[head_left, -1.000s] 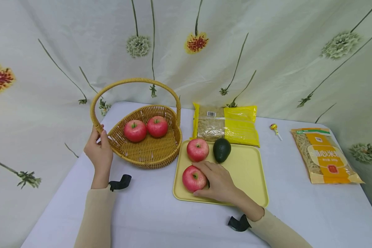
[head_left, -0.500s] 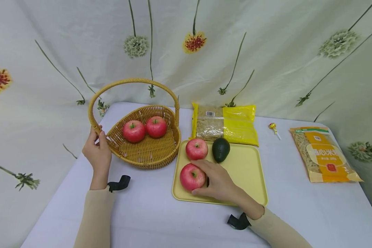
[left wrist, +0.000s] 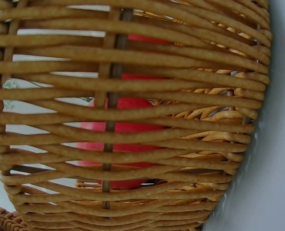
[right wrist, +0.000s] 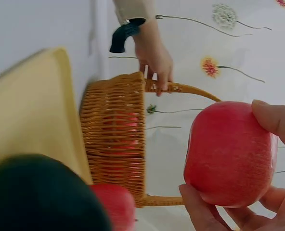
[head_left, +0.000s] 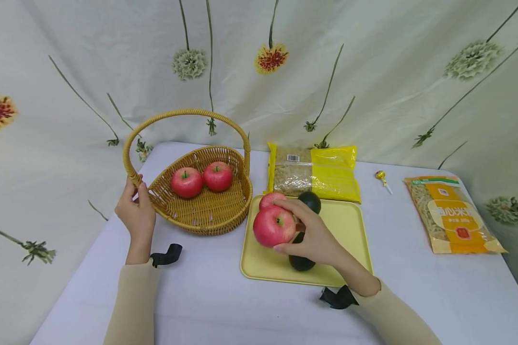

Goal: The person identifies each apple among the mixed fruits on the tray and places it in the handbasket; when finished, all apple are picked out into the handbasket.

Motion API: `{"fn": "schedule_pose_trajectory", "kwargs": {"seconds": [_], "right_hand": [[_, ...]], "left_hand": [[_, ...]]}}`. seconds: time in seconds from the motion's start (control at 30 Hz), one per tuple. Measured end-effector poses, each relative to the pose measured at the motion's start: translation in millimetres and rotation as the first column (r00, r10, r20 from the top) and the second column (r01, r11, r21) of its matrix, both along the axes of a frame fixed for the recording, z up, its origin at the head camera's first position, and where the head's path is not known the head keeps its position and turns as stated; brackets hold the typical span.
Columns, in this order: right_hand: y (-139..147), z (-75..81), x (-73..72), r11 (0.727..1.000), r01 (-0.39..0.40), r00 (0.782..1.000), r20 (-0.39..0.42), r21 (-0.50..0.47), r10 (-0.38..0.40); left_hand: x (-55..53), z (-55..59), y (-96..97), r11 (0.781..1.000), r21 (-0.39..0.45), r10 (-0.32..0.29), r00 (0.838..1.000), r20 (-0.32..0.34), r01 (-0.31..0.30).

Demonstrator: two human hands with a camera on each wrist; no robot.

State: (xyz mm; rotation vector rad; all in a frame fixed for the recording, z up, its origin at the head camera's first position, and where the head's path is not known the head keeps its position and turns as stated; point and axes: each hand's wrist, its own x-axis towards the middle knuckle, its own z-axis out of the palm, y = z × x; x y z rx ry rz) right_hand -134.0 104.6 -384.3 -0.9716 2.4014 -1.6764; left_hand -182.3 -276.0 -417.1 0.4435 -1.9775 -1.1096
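Lifted the held apple up off the yellow tray since half a second earlier, raising the right hand with it and uncovering the front avocado.

At far left, held the basket handle near its lower end in a pinch of the left hand, just beside the woven rim. Saw two red apples resting side by side in the wicker basket; glimpsed red between the slats in the left wrist view. Next, had the held apple raised above the tray's left half, well apart from the left hand and touching the right. Gripped it from its right side, thumb and fingers curved around it, spread as wide as the fruit. Found it rosy red, glossy and faintly streaked, with a paler hollow around a short green stem pointing upward. Spotted the tray apple partly hidden behind from above, with a clear gap between the two in the right wrist view. Noted the back avocado just right of it, partly covered by the right hand. Beyond the tray, saw a yellow bag on the tabletop, then a lollipop and, farthest right, an orange bag.
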Motion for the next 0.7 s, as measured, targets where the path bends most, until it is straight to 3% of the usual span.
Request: {"fn": "schedule_pose_trajectory", "kwargs": {"seconds": [0.43,0.7], "right_hand": [[-24,60.6,-28.7,0.996,0.062,0.992,0.118,-0.064,-0.054],[-62,78.2,-45.5,0.996,0.024,0.99,0.142,-0.081,-0.012]], "left_hand": [[0.2,0.4,1.1,1.0,0.007,-0.005,1.0,0.004,0.005],[-0.2,0.3,0.8,1.0,0.003,-0.003,1.0,0.003,0.003]]}}
